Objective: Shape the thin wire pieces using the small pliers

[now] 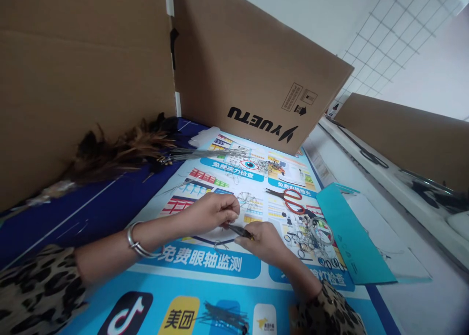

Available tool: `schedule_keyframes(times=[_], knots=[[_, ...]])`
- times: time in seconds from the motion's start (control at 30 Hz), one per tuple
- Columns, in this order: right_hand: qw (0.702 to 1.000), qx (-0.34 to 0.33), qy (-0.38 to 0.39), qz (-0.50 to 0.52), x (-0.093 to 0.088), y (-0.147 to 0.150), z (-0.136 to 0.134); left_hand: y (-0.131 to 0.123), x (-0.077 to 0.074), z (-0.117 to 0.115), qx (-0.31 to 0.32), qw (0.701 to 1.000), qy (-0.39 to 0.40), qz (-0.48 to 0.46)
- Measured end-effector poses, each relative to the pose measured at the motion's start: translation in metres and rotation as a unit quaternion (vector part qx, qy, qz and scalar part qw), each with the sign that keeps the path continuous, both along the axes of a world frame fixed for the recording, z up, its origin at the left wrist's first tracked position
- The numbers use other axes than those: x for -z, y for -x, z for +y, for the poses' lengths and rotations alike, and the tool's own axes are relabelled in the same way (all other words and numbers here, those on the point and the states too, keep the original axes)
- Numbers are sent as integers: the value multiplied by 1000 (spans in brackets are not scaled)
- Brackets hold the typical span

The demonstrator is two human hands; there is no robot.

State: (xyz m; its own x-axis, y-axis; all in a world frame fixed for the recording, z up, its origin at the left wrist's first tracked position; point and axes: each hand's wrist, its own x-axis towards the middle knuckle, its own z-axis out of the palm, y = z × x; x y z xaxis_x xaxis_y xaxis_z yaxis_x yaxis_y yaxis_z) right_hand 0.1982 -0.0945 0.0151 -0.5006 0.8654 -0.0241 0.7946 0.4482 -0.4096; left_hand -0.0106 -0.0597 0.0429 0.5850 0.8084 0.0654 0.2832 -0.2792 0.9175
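Near the middle of the printed sheet (pixel 205 283), my two hands meet over a small piece of work. My right hand (pixel 264 241) is closed round a pair of pliers (pixel 240 231), whose dark jaws point left toward my other hand. With fingers pinched together, my left hand (pixel 216 211) holds something at the jaw tips, too small to make out. Just behind them lies a thin wire shape (pixel 249 200). A few bits of fine wire (pixel 221 246) rest on the sheet in front of the pliers.
Red-handled scissors (pixel 293 200) lie behind my right hand. Wire rings (pixel 311 237) are heaped right, beside a teal box (pixel 351 237). Long wires (pixel 208 153) and brown feathers (pixel 120 146) lie back left. Dark wire pieces (pixel 223 318) lie in front. Cardboard walls (pixel 234 66) stand behind.
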Motion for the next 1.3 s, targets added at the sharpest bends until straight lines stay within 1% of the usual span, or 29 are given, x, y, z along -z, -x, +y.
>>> schedule_keyframes(times=[0.1, 0.13, 0.17, 0.2, 0.27, 0.33, 0.4, 0.5, 0.6, 0.77, 0.9, 1.1, 1.3], knots=[[996, -28, 77, 32, -4, -5, 2, 0, -1, -1, 15, 1000, 5, -10], [995, -33, 83, 35, -4, -5, 1, 0, -1, -1, 13, 1000, 11, -17], [996, -32, 73, 31, -4, -5, 1, -1, 0, 0, 9, 999, 19, -24], [998, -23, 46, 21, -3, -4, 0, -1, 2, 1, 2, 999, 30, -32], [999, 9, -49, -15, -1, -1, -2, -2, 6, 4, -13, 997, 59, -44], [986, 31, -151, -56, 2, 1, -4, -3, 12, 7, -22, 993, 99, -55], [970, 31, -224, -88, 4, 2, -5, -3, 17, 11, -20, 988, 136, -68], [953, 19, -280, -111, 6, 0, -4, -2, 22, 13, -11, 983, 160, -87], [946, 9, -303, -117, 9, -2, -2, -2, 23, 13, -13, 981, 168, -96], [942, 4, -314, -122, 12, -2, -2, -3, 19, 11, -17, 980, 176, -96], [943, -3, -305, -136, 14, -1, -2, -4, 19, 10, -15, 977, 191, -96], [951, -5, -274, -146, 15, -1, -2, -4, 21, 10, -14, 977, 190, -96], [964, -7, -220, -151, 11, -1, -1, -5, 21, 9, -11, 978, 188, -93]])
